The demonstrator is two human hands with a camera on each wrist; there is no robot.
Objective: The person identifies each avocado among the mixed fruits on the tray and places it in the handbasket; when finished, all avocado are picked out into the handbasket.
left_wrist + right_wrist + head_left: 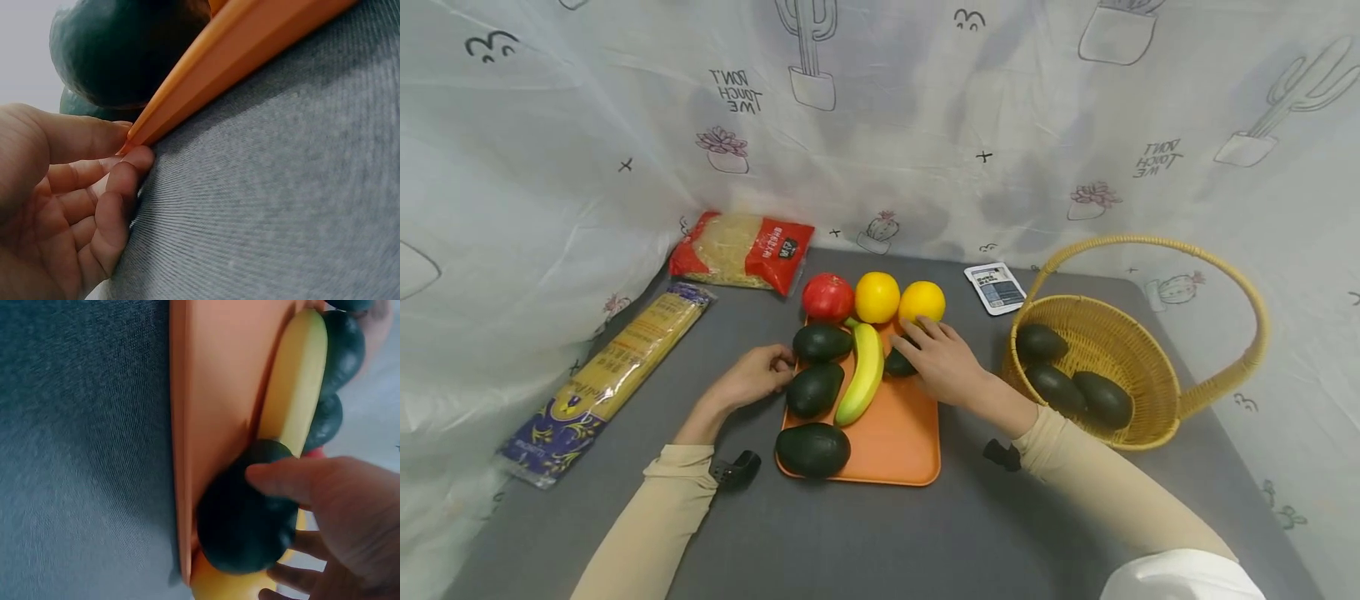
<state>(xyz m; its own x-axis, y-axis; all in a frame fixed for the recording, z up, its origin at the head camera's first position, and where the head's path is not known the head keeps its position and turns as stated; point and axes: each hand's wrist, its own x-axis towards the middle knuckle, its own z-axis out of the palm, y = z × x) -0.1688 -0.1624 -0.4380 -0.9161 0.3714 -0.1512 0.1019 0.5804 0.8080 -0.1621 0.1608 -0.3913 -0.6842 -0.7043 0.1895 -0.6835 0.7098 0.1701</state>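
An orange tray (898, 442) lies on the grey table. My left hand (756, 379) pinches its left rim between thumb and fingers, clear in the left wrist view. On the tray's right side, my right hand (947, 362) grips an avocado (240, 519), thumb on top and fingers round the far side. A banana (862, 375) lies lengthwise in the middle. Left of it are three avocados: an upper one (822, 342), a middle one (815, 390) and a lower one (812, 450). A pomegranate (828, 297) and two yellow-orange fruits (877, 297) line the far end.
At the right stands a wicker basket (1150, 358) with a tall handle and three avocados inside. A small white packet (996, 288) lies behind it. Noodle packages, one red (741, 250) and one long purple-yellow (606, 383), lie to the left. Patterned curtains surround the table.
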